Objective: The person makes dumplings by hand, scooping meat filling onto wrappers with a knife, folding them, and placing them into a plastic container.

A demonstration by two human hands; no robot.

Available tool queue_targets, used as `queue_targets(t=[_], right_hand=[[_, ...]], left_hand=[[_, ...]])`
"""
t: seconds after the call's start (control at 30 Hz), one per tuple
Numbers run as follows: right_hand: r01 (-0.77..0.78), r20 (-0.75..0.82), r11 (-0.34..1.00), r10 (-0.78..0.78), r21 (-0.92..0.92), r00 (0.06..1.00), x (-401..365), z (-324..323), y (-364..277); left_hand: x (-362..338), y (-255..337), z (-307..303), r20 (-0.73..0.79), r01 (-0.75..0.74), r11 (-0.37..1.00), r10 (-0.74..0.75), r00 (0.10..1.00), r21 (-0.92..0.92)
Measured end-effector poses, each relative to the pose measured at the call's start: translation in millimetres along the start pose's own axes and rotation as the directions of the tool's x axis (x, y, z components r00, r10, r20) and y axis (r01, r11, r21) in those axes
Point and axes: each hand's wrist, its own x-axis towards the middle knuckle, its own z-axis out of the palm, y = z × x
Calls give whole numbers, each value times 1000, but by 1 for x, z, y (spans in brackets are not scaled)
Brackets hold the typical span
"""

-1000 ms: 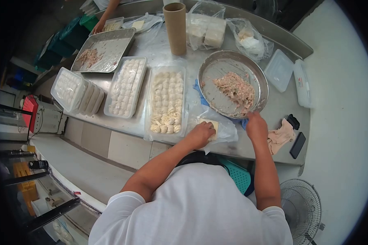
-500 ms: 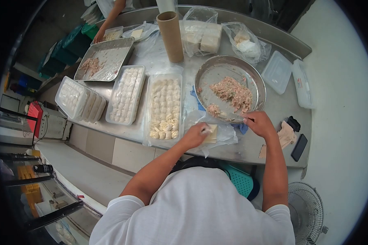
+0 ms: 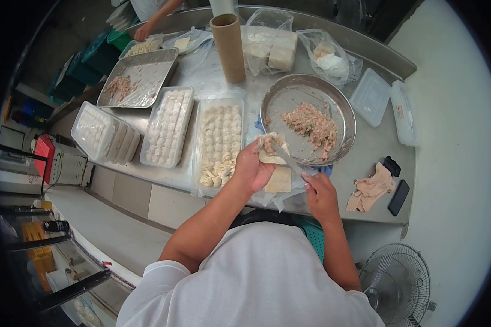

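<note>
My left hand (image 3: 251, 168) holds up a square dumpling wrapper (image 3: 271, 158) with a dab of meat filling on it. In my right hand (image 3: 321, 193) is a flat metal spreading knife (image 3: 292, 162), its blade touching the filling on the wrapper. Below them a stack of pale square wrappers (image 3: 279, 181) lies on a plastic sheet. Just beyond, a round metal pan (image 3: 352, 121) holds a mound of minced meat filling (image 3: 311, 126). Left of my left hand stands a plastic container (image 3: 198, 143) with rows of folded dumplings (image 3: 221, 128).
More dumpling containers (image 3: 167, 125) stand at the left, beside a metal tray (image 3: 161, 71) with minced meat. A cardboard tube (image 3: 229, 52) stands upright. A cloth (image 3: 370, 188) and phone (image 3: 399, 197) lie right. Another person's hand (image 3: 143, 32) is over a far container.
My left hand has lifted a wrapper off the stack. My right hand has brought the knife from the pan's near edge to the wrapper. The other person's hand has risen slightly.
</note>
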Motion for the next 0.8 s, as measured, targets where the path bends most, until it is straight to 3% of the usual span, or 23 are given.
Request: queue_targets(t=[0.03,0.1,0.23,0.33,0.4,0.53,0.6,0.63,0.7,0.73,0.8], right_hand=[[-1,-4,1000,1,-3,1000,-3,-4,-1],[12,40,978,-4,-207,999,-5,-18,-10],[-9,0,984,9,-176,1000,-6,-35,-28],[46,37,999,-45,-26,998,-2,-26,-23],[32,-74,964,-53,-263,996,-2,-13,-13],[56,-176,944,-119,-326,977,-6,-1,-11],[-64,-327,944,-48,-324,944,-3,-4,4],[-66,-327,944,-46,-323,944,-4,-8,18],[-219,-58,793,227,-569,972,-2,-18,37],[-214,-60,796,220,-567,974,0,-19,35],[-52,-207,934,-23,-352,978,-2,-26,21]], left_hand=[[1,1,2,-97,-5,999,9,995,37],[4,1,-7,-93,-45,997,51,994,60],[7,-2,-6,-28,-120,980,126,992,159],[3,-9,-1,-18,-118,977,123,992,179],[2,-11,-1,17,-149,977,148,989,154],[4,0,-4,36,-178,972,174,984,157],[2,3,-2,52,-181,973,175,983,142],[1,4,-1,68,-182,975,175,982,130],[3,3,-2,86,-158,984,151,985,79],[6,4,-2,107,-138,990,135,985,25],[5,4,-1,48,-133,991,132,990,19]])
